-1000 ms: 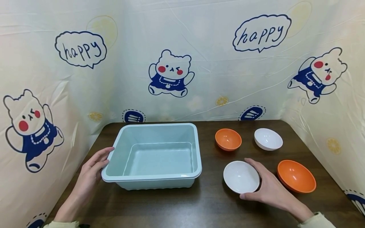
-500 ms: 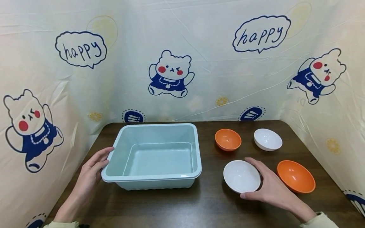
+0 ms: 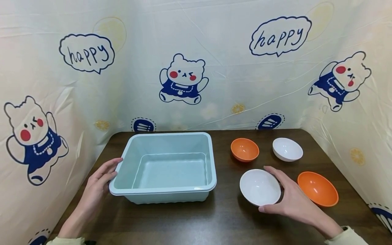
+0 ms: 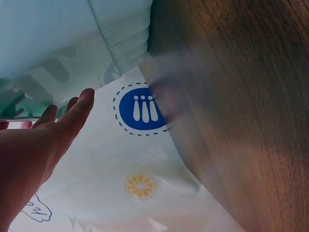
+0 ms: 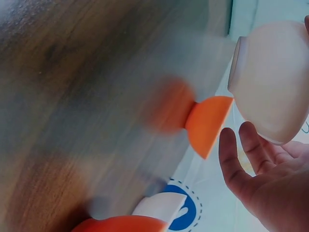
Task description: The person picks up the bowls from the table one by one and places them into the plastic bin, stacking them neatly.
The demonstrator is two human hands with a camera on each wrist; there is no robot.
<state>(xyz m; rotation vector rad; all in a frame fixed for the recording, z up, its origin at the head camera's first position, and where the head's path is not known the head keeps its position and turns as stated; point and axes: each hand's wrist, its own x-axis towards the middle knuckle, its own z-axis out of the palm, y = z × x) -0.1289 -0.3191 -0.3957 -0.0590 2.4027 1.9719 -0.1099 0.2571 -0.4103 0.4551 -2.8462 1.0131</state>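
White bowl (image 3: 259, 187) pinched in my right hand (image 3: 289, 199), just above the table (image 3: 226, 221).
From my feed, a large orange bowl (image 3: 317, 189) sits right of that grip, a small orange bowl (image 3: 244, 149) and far white bowl (image 3: 288, 149) beyond it; leftward, my left hand (image 3: 97, 185), fingers loosely extended, touches the pale blue tub (image 3: 162, 191). Dark, glossy wood grain lies beneath; a bear-printed sheet (image 3: 226, 68) encloses the back and sides.

I can read "happy" twice on the pale hanging sheet (image 3: 223, 88), lettered in dark blue inside the left speech bubble (image 3: 87, 53) and the right speech bubble (image 3: 280, 36). Lower down, blue ovals (image 3: 143, 125) bear white exclamation-like marks.
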